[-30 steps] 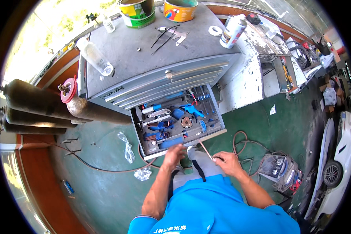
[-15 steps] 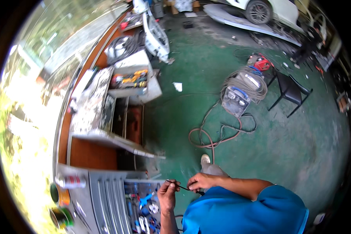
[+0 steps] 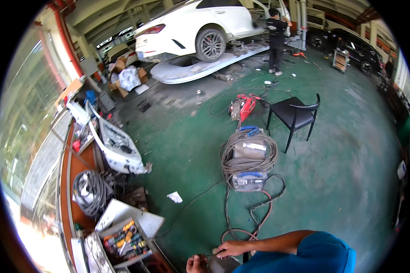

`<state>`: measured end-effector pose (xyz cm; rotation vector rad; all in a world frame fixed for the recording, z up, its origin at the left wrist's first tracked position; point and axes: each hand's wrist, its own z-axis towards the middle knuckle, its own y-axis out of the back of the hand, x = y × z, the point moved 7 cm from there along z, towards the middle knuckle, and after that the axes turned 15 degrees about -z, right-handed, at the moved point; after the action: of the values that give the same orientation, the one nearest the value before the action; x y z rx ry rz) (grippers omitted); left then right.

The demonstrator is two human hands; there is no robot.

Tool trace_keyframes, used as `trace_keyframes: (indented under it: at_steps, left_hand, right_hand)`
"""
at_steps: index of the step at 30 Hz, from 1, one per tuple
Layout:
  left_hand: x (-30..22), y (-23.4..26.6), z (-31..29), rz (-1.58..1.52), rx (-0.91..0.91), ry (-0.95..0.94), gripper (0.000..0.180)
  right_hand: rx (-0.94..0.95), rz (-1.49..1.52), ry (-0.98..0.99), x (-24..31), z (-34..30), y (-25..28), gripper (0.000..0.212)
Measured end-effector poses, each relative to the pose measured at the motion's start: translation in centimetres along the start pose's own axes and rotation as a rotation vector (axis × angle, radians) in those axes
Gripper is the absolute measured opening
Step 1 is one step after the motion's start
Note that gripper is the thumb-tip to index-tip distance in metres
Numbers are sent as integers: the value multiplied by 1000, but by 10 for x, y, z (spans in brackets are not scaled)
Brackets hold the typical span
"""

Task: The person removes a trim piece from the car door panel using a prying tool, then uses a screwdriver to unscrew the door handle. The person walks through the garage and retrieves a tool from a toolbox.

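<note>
My left hand (image 3: 197, 264) is at the lower edge, partly cut off, with its fingers closed in a pinch. Just to its right and a little higher is my right hand (image 3: 231, 248), also closed. Between them runs a thin dark rod (image 3: 209, 255), gripped at both ends; it is too small to make out its exact kind. Left of my hands stands an open drawer (image 3: 146, 236) full of tools, among them yellow-handled screwdrivers (image 3: 128, 236).
Ahead lies a coil of grey cable (image 3: 273, 159) by a blue-handled machine (image 3: 249, 181), its hoses trailing towards me. A black chair (image 3: 292, 116) stands beyond it. A white car (image 3: 191, 27) rests on a platform (image 3: 177, 77), a person in black (image 3: 276, 41) near it. A car door (image 3: 120, 145) leans left.
My view has swung up and towards the car, so the hands now sit lower in the picture. The grey tool drawer beside them has left the view. Both hands still grip the rod.
</note>
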<state>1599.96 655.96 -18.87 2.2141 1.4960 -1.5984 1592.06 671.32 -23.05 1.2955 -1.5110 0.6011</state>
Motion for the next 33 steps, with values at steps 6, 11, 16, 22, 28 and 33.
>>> trace_keyframes:
  at_steps: [6,11,16,22,28,33]
  left_hand:
    - [-82,-56,177,221,48,-72,31]
    - [-122,-123,331,154,231,121,21]
    - [-163,-222,463,246,428,161,16]
    - [-173,-315,650,322,485,133,17]
    - [-223,-425,831,160,204,232,16]
    - [-322,-484,956,460,358,-207,19]
  right_hand:
    - [-120,303,-92,12,150,102,36]
    - [-155,327,-122,59,240,224,33]
    - [-207,384,-154,54,316,339,35]
    - [-266,526,-113,12,445,479,33]
    - [-76,335,-5,21,606,695,36]
    - [77,-39,125,128,723,862,35]
